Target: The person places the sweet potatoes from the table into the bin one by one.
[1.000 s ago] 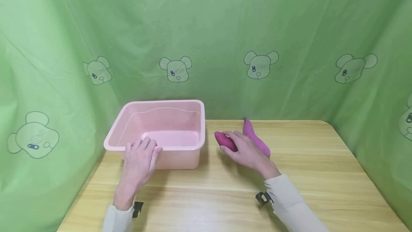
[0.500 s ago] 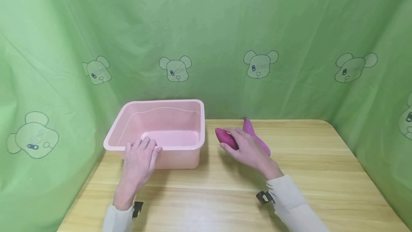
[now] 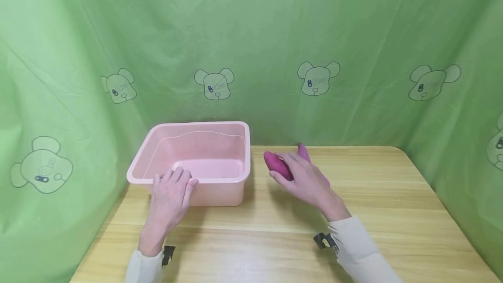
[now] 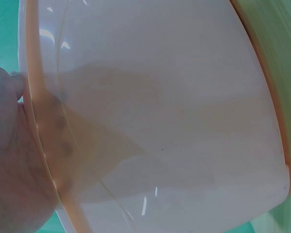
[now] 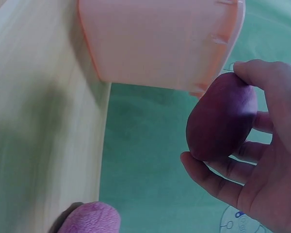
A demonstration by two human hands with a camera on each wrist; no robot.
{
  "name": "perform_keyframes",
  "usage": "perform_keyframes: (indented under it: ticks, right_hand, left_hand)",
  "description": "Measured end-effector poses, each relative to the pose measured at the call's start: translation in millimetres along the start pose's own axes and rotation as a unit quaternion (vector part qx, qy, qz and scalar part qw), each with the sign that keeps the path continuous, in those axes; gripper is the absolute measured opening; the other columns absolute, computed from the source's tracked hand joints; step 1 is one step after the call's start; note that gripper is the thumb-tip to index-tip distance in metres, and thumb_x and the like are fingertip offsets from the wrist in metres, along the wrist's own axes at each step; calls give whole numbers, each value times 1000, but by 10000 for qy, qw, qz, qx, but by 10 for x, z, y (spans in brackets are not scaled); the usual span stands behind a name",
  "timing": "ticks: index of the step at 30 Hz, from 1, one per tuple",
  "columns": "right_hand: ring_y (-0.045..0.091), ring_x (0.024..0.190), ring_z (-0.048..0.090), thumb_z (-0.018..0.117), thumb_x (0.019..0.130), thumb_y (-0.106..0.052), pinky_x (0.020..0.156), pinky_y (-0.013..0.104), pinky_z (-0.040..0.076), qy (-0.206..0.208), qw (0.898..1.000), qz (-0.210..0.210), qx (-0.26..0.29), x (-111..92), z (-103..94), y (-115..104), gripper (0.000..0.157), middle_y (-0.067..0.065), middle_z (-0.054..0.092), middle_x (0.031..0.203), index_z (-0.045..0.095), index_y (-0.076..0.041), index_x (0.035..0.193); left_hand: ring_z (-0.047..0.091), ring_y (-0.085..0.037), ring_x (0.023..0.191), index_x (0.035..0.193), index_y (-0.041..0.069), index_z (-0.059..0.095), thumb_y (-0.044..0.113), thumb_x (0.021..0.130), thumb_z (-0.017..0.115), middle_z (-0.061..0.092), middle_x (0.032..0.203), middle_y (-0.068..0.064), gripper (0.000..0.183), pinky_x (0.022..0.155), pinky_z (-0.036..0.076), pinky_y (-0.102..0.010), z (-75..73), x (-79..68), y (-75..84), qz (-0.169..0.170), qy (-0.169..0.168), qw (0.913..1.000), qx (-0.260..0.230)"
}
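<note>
A pink plastic basin point(image 3: 220, 193) stands at the left of the table. My left hand point(image 3: 170, 198) grips its near rim; the left wrist view has the basin's wall point(image 4: 184, 97) beside that hand point(image 4: 14, 155). To the right of the basin, my right hand point(image 3: 308, 182) holds a dark purplish-red sweet potato point(image 3: 277, 165) between thumb and fingers, raised off the table. In the right wrist view this sweet potato point(image 5: 220, 119) shows its smooth, rounded side. A longer, lighter purple sweet potato point(image 3: 303, 152) lies behind my right hand, which hides most of it.
The wooden table point(image 3: 251, 248) runs to the front and right. A green curtain point(image 3: 267, 21) printed with bear heads hangs along the back and both sides, close behind the basin.
My right hand has lifted the dark sweet potato a little and tilted it, covering more of the lighter one. The left hand and the basin have stayed in place.
</note>
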State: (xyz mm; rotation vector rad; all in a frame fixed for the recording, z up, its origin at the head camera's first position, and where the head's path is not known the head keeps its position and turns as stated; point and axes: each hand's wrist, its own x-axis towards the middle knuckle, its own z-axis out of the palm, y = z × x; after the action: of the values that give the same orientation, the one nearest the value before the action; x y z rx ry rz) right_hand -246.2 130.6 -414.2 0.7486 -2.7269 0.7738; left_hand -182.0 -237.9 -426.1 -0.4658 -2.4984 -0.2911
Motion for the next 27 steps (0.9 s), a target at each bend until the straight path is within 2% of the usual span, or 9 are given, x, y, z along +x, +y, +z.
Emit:
perform_keyframes:
  ticks: [13,22,27]
  right_hand:
    - [18,91,62,65,98,-50,72,39,53,228,9997,-120,23,-21,-90,-115,55,0,64,120,56,-20,142]
    - [17,88,62,68,97,-48,70,38,53,541,9978,-391,47,-33,-167,-207,53,1,65,118,58,-18,140]
    - [17,89,61,67,97,-48,70,38,52,598,9971,-465,65,-27,-206,-259,52,0,64,119,57,-21,141]
  left_hand:
    - [38,-26,74,84,15,46,36,108,43,41,81,-1,32,72,29,-43,-9,-2,6,-5,-53,10000,58]
    - [38,-26,74,84,15,46,36,108,43,41,80,0,33,72,29,-43,-6,-4,1,1,-29,10000,45]
    - [39,-26,75,84,15,47,37,109,43,42,81,0,33,72,29,-43,-6,-7,2,6,-35,10000,41]
